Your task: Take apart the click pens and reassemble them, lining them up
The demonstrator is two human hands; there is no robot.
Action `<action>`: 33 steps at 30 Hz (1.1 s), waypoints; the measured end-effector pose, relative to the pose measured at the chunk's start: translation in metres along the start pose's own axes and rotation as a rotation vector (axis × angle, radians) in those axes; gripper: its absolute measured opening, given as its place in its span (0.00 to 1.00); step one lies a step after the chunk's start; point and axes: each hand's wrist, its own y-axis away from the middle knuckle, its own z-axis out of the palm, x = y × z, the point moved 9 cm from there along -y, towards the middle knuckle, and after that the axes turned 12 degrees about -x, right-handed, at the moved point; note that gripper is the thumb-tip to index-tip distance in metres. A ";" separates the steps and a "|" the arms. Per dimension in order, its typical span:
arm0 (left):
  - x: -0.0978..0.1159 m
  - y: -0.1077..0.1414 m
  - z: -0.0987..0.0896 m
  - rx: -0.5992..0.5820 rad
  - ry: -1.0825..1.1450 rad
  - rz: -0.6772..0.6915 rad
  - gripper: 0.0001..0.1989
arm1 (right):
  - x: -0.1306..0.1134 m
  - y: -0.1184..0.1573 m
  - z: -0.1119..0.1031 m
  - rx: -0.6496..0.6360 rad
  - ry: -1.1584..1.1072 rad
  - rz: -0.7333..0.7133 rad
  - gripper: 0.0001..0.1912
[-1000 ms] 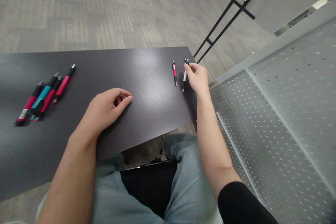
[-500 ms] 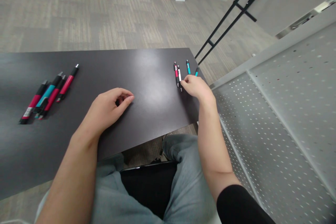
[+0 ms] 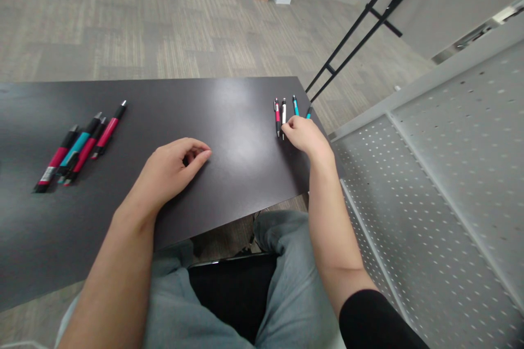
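At the right end of the dark table (image 3: 241, 174), my right hand (image 3: 308, 137) has its thumb and fingers closed at the white pen (image 3: 284, 114). Left of it, almost parallel, lies a pink and black pen (image 3: 277, 118) with a small gap between them. Beyond my fingers are a teal pen (image 3: 295, 104) and a second teal pen (image 3: 309, 113), both partly covered by the hand. My left hand (image 3: 176, 166) rests on the table, fingers curled and thumb against them, with nothing visible in it.
A loose group of pens lies at the left: a pink pen (image 3: 56, 161), a teal pen (image 3: 78, 144), another pink pen (image 3: 87, 150) and one apart (image 3: 109, 130). A perforated grey panel (image 3: 429, 174) stands close on the right. Black metal bars (image 3: 352, 35) rise behind the table's corner.
The white pen has turned from a slant to nearly straight, and its top has moved right, away from the pink pen. My left hand has stayed in place.
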 end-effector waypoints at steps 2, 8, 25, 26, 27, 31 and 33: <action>-0.001 0.000 0.000 0.003 0.000 0.005 0.23 | 0.002 -0.002 -0.001 0.028 -0.031 0.005 0.15; -0.003 0.000 0.000 -0.008 0.006 0.010 0.23 | 0.009 -0.008 -0.001 0.132 -0.184 -0.034 0.12; -0.002 0.001 0.000 -0.002 -0.003 0.004 0.23 | -0.004 -0.018 0.005 0.192 -0.354 -0.254 0.20; -0.001 0.001 -0.001 0.000 -0.004 0.004 0.23 | -0.004 -0.018 0.005 0.202 -0.338 -0.258 0.18; 0.000 0.001 -0.001 -0.001 -0.005 0.004 0.23 | -0.004 -0.019 0.004 0.210 -0.322 -0.258 0.15; 0.001 0.001 -0.001 -0.010 -0.004 0.000 0.23 | 0.000 -0.021 0.002 0.220 -0.296 -0.239 0.13; 0.001 0.000 0.000 -0.013 0.000 -0.002 0.23 | 0.002 -0.021 0.001 0.228 -0.302 -0.232 0.15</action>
